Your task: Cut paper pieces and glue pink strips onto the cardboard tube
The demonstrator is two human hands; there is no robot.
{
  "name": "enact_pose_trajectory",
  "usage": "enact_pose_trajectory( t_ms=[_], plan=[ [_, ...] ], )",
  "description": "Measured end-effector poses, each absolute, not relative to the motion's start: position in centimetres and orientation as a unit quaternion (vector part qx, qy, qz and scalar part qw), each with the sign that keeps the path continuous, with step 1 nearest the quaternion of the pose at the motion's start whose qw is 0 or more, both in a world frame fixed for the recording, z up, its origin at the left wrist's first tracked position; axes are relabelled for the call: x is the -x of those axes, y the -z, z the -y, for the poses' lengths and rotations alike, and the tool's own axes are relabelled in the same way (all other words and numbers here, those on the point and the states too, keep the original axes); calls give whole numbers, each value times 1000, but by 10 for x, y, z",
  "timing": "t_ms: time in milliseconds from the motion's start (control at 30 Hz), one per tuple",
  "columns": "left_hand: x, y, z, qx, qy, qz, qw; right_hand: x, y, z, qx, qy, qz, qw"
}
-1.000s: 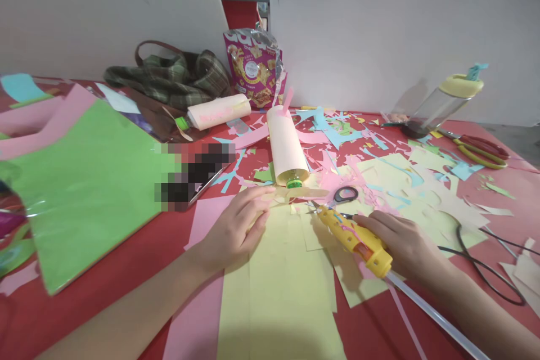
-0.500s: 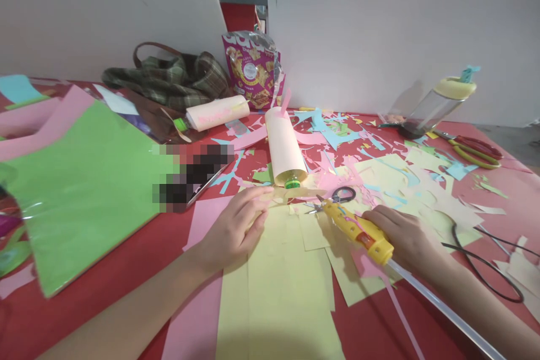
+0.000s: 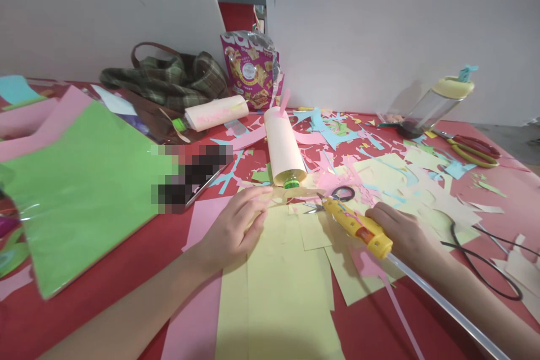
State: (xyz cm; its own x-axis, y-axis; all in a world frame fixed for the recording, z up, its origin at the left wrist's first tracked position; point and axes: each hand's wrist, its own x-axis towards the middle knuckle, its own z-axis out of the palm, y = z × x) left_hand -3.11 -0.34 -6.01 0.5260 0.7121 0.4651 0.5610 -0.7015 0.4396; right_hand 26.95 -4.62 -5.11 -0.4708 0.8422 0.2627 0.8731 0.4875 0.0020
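Yellow plastic glue gun (image 3: 356,227) — clear stick trailing — is gripped by the right hand (image 3: 400,233); smooth yellow paper (image 3: 280,270) is pressed by the flat, open left hand (image 3: 232,230).

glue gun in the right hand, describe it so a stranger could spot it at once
On the red table, the right hand holds the yellow plastic glue gun over yellow paper sheets. Only it has a clear glue stick trailing from its back.
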Motion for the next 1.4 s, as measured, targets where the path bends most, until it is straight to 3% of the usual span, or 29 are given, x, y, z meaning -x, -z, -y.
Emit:
enact_pose_trajectory(
  t_ms=[1100, 1300, 1400],
  plan=[
    [32, 62, 3, -868, -315, -361, 129, -274, 54, 43, 481, 86, 868, 88],
    [32, 62, 2, -864, -326, -364, 125, -277, 45, 47, 486, 129, 843, 189],
    [31, 61, 3, -856, -333, -367, 145, -282, 42, 44, 574, 159, 781, 188]
  ],
)
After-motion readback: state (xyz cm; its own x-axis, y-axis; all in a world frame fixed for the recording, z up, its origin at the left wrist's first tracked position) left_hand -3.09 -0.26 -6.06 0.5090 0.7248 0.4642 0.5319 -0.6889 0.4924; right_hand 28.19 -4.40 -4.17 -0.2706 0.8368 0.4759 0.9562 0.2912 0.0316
